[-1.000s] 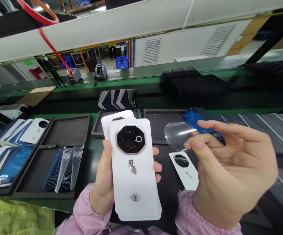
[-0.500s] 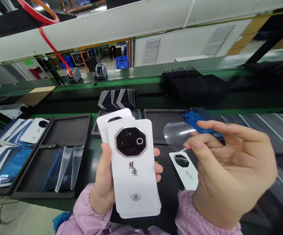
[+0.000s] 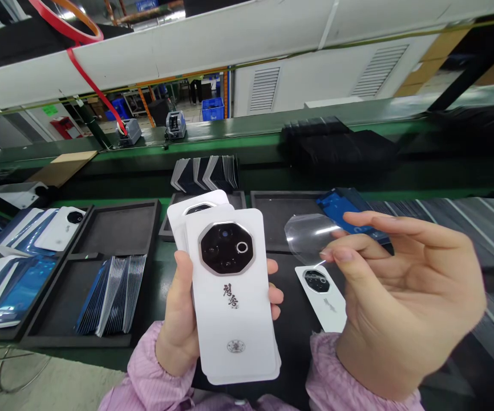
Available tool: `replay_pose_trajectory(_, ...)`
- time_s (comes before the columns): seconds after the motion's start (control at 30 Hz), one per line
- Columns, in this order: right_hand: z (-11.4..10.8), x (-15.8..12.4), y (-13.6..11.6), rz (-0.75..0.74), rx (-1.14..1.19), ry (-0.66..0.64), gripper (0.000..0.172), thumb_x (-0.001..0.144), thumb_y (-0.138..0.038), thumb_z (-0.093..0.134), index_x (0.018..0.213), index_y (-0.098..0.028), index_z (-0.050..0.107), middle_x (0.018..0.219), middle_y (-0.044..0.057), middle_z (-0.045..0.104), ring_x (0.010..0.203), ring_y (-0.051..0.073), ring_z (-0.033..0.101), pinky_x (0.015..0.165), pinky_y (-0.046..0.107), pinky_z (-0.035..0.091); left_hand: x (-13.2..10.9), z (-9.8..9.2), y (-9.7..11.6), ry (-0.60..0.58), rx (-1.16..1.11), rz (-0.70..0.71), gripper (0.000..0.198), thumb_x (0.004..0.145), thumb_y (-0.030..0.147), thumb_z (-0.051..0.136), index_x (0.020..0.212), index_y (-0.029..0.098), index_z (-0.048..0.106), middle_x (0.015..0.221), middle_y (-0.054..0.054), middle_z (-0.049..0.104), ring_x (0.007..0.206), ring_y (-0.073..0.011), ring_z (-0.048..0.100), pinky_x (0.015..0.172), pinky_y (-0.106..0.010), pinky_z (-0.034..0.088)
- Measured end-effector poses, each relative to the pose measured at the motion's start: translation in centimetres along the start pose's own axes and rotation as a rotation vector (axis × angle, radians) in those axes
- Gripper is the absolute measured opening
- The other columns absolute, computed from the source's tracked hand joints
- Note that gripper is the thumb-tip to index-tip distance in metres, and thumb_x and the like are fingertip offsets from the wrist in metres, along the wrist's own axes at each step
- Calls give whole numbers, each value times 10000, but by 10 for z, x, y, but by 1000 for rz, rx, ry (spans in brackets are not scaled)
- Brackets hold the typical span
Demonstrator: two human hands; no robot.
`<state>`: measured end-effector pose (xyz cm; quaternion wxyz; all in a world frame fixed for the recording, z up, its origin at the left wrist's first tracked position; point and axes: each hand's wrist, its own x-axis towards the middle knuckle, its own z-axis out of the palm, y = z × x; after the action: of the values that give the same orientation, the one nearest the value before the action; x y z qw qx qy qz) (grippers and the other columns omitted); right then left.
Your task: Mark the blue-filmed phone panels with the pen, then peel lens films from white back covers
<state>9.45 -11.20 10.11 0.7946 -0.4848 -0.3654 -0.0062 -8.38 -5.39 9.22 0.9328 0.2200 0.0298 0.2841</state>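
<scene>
My left hand [image 3: 181,308] is wrapped round a small stack of white phone back covers [image 3: 232,319], thumb on one edge and fingertips on the other. The top cover faces me with a black octagonal camera window [image 3: 227,248] in a silver frame and dark printed characters below. Between thumb and finger of my right hand [image 3: 384,285] is pinched a clear, rounded sheet of plastic film [image 3: 313,234]. Another white back cover [image 3: 326,299] lies on the dark bench beneath that film, partly behind my right hand.
Left of me, black trays [image 3: 116,228] hold a fanned row of thin panels [image 3: 114,294] and several white and blue covers [image 3: 20,288]. A blue sheet [image 3: 343,208] lies behind my right hand. Tape dispensers [image 3: 175,124] stand on the back ledge beside black piled material [image 3: 336,142].
The stack in my left hand has shifted very slightly left. My right hand and the film are almost unmoved.
</scene>
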Motion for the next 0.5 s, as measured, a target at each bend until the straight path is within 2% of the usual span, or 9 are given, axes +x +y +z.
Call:
replay_pose_trajectory(0.1,1,-2,-2,0,-19,-6,370,788,-73,830,1068,-294,733,1085,19,712,710,170,696,829,405,649,1,-1,2,-7,-4,-22,796,870,765,681,1362,139,701,1217,-151,762,1013,-277,742,945,-369,595)
replay_pose_trajectory(0.17,0,-2,-1,-3,-43,-16,364,796,-92,824,1078,-301,727,1094,19,708,704,166,690,806,400,646,0,-1,3,-5,1,-34,812,874,776,665,1342,115,709,1186,-161,769,1016,-280,743,952,-367,593)
replay_pose_trajectory(0.23,-4,2,4,-10,-125,-27,360,801,-145,821,1109,-300,718,1134,31,700,777,187,717,769,388,640,-1,1,3,4,2,-33,819,876,782,657,1337,107,711,1173,-165,772,1013,-282,744,950,-368,594)
replay_pose_trajectory(0.3,-11,10,14,-13,-332,-60,419,793,-226,810,1193,-287,700,1162,54,708,842,229,745,741,402,624,-2,3,3,15,-1,-24,813,874,785,657,1338,119,711,1177,-160,772,1006,-279,744,942,-370,596)
replay_pose_trajectory(0.37,-20,20,28,8,-610,-118,546,778,-284,768,1313,-259,659,1156,82,738,824,268,762,755,443,600,-2,4,3,21,-1,-20,815,872,790,653,1332,120,714,1167,-158,775,995,-274,745,936,-365,596)
replay_pose_trajectory(0.43,-28,28,42,60,-829,-186,619,774,-279,708,1386,-230,622,1057,87,775,748,276,762,778,463,574,-1,5,3,16,5,-25,833,867,802,649,1316,104,720,1140,-162,779,988,-270,744,933,-355,596)
replay_pose_trajectory(0.5,-34,32,52,107,-934,-251,590,777,-229,656,1366,-215,636,910,61,785,703,272,756,766,441,558,-1,5,4,10,5,-29,839,864,804,649,1311,98,723,1122,-162,782,990,-267,742,932,-349,595)
